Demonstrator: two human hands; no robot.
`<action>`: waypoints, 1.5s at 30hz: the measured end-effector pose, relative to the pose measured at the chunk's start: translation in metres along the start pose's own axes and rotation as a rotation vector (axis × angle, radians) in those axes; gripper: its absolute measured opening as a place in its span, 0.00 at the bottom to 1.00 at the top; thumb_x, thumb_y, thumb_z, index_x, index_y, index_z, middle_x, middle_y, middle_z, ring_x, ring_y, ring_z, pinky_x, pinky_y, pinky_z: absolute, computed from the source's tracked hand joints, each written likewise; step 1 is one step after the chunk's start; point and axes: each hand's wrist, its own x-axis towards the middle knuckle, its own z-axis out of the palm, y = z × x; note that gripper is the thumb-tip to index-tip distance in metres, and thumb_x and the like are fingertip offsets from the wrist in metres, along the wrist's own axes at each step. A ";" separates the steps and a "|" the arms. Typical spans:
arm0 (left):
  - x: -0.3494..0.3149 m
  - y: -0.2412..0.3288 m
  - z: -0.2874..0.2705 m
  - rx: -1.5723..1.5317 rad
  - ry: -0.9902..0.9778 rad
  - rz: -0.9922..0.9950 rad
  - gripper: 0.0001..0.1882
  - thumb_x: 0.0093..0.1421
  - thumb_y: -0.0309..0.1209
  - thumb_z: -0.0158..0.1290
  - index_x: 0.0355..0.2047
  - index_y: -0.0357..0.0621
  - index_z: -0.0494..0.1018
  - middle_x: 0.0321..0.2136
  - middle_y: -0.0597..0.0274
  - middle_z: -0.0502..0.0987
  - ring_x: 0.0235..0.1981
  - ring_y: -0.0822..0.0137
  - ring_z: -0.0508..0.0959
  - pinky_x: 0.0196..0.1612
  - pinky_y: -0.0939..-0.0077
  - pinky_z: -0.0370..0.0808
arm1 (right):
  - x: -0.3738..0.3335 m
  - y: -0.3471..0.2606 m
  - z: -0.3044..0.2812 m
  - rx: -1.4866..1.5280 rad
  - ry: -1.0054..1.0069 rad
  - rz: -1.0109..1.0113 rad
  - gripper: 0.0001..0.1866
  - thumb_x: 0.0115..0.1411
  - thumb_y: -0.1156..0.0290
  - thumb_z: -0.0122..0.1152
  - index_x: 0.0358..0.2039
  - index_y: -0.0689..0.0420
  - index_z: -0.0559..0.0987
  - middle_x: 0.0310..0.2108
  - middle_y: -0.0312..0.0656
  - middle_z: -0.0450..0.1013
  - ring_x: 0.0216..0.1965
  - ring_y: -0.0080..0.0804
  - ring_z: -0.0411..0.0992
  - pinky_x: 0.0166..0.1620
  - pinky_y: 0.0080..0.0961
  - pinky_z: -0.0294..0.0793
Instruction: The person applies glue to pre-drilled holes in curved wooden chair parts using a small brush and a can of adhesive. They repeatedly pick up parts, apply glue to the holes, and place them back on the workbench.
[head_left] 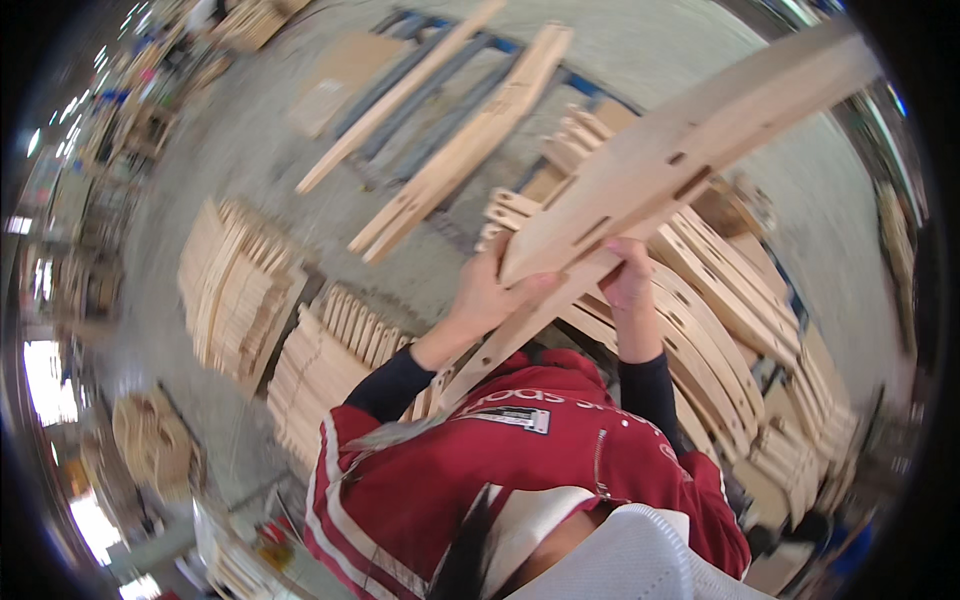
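A long pale wooden board [640,185] with slots and small holes is raised in front of me, slanting up to the far right. Around its near end my left hand [500,300] is closed, the thumb lying along the wood. Against the board's underside runs a narrower wooden rail [530,325] with holes, whose lower end comes close to my chest. My right hand [628,275] grips this rail near its middle, fingers curled at its edge. Whether board and rail are joined, I cannot tell. Part of the right fingers is hidden by the wood.
Stacks of curved wooden parts [235,290] stand on the left. More slotted curved pieces [690,330] are piled close on the right. Ahead, two long wooden lengths [470,140] lie across a blue rack [430,90], beside a flat cardboard sheet [345,75].
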 end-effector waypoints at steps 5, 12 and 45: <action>0.003 0.009 0.034 -0.289 -0.281 -0.020 0.34 0.55 0.49 0.64 0.51 0.33 0.72 0.43 0.53 0.79 0.44 0.67 0.78 0.49 0.72 0.73 | -0.041 -0.023 -0.046 0.000 0.024 0.002 0.33 0.48 0.77 0.60 0.58 0.64 0.66 0.48 0.46 0.72 0.46 0.34 0.75 0.47 0.35 0.79; 0.029 0.012 0.060 -0.307 -0.490 -0.118 0.36 0.59 0.51 0.61 0.53 0.29 0.70 0.45 0.53 0.78 0.46 0.67 0.76 0.50 0.73 0.72 | -0.079 -0.047 -0.039 0.064 -0.059 -0.230 0.49 0.50 0.75 0.54 0.72 0.48 0.47 0.63 0.45 0.61 0.59 0.36 0.67 0.55 0.37 0.74; 0.009 0.115 0.095 -0.079 -0.913 0.045 0.38 0.45 0.32 0.73 0.54 0.32 0.68 0.47 0.54 0.77 0.48 0.66 0.77 0.51 0.73 0.72 | -0.162 -0.064 -0.049 0.274 -0.020 -0.559 0.35 0.57 0.63 0.66 0.63 0.60 0.64 0.56 0.45 0.69 0.57 0.34 0.69 0.59 0.35 0.70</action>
